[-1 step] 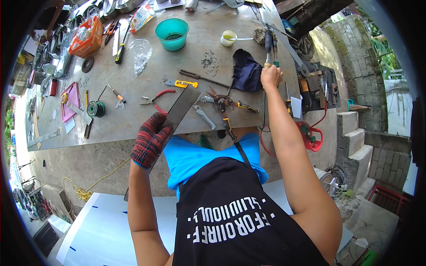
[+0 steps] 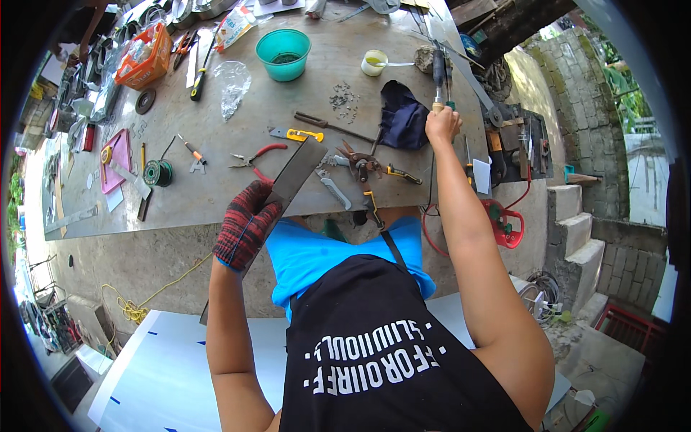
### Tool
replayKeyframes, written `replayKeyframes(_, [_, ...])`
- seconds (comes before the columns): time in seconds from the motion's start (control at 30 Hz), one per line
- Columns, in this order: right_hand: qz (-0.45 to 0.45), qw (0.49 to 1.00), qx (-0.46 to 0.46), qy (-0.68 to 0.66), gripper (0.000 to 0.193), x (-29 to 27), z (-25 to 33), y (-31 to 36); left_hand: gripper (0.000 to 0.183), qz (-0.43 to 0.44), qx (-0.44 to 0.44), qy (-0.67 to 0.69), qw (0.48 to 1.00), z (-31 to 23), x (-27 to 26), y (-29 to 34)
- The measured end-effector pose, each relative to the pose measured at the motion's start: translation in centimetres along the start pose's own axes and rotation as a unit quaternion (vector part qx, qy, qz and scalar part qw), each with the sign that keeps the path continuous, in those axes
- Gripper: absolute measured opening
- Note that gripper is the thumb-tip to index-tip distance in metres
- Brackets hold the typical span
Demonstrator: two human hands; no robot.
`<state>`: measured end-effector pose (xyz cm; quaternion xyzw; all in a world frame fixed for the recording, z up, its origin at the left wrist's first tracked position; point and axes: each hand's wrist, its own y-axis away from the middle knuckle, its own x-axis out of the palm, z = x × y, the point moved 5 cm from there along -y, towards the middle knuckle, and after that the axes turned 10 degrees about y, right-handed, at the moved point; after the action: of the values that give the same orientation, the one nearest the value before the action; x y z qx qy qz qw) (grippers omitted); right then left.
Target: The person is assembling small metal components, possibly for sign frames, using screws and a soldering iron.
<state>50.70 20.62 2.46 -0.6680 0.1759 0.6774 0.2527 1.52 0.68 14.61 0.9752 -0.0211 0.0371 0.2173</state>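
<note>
Metal strip (image 2: 296, 171) slants through the left hand (image 2: 247, 225) (gloved), protruding both ways

Long, flat grey metal strip (image 2: 296, 171): middle section covered by the left hand (image 2: 248, 225) in its black-and-red knitted glove; lower run largely concealed behind the forearm. Slender tool with black cylindrical upper section and cream lower section (image 2: 438, 66): bottom end obscured by the right hand (image 2: 443, 125); palm not visible. Small dark grey scraps (image 2: 344, 101) on the grey metal bench (image 2: 210, 203): too small to identify. Round turquoise plastic bowl (image 2: 283, 71): dark contents indistinct. White sheet panel (image 2: 194, 374): partly behind the torso, cut off by the lower edge.
</note>
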Motion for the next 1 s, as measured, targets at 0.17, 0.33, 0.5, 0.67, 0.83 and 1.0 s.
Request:
replayKeyframes(0.17, [-0.079, 0.986, -0.088, -0.116, 0.041, -3.5, -2.7, -0.6, 0.05, 0.008, -0.03, -0.046, 0.998, 0.2, -1.1, -0.5])
replayKeyframes(0.33, [-0.033, 0.922, -0.259, -0.287, 0.044, -15.8, -4.1, 1.3, 0.046, 0.054, 0.008, -0.081, 0.995, -0.9, -1.4, -0.9])
replayKeyframes(0.5, [0.015, 0.9, -0.351, -0.259, 0.043, -29.3, -2.9, 7.3, 0.045, 0.079, 0.016, -0.118, 0.99, -1.5, -1.0, -1.3])
replayKeyframes(0.67, [-0.105, 0.812, -0.574, 0.007, 0.045, -38.2, 0.9, 13.6, 0.044, 0.108, 0.011, -0.134, 0.985, -2.4, -0.1, -1.4])
replayKeyframes(0.83, [-0.137, 0.755, -0.64, 0.045, 0.051, -39.2, 4.1, 16.8, 0.044, 0.131, 0.023, -0.144, 0.981, -3.4, 0.7, -0.5])
replayKeyframes(1.0, [-0.114, 0.743, -0.658, 0.038, 0.054, -39.1, 5.4, 16.6, 0.046, 0.166, 0.05, -0.168, 0.97, -3.0, 1.4, -0.5])
